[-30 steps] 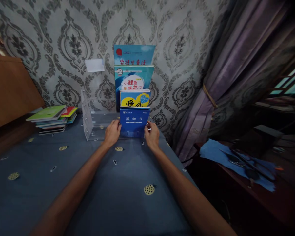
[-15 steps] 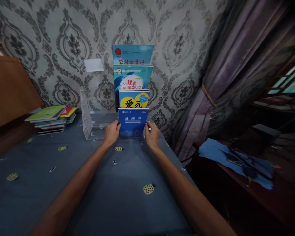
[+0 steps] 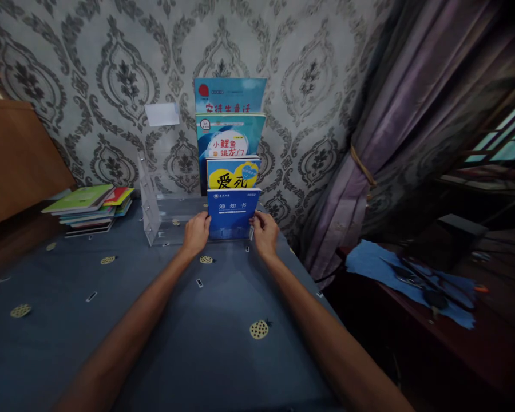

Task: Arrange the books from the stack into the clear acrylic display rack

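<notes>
A small dark blue booklet [image 3: 233, 212] stands upright in the front slot of a clear acrylic tiered rack [image 3: 154, 214]. My left hand [image 3: 195, 233] grips its left edge and my right hand [image 3: 264, 232] grips its right edge, fingers curled on it. Behind it in rising tiers stand a yellow-and-blue book [image 3: 233, 173], a teal book [image 3: 229, 137] and a light blue book [image 3: 229, 94].
A stack of several colourful books [image 3: 88, 207] lies at the left on the blue patterned tablecloth [image 3: 163, 332]. A wooden board [image 3: 12, 154] leans at far left. A purple curtain [image 3: 395, 114] hangs right, above a dark side table with a blue cloth [image 3: 395, 272].
The blue booklet has settled slightly lower into the front slot, both hands staying on its edges. The view shifted a little.
</notes>
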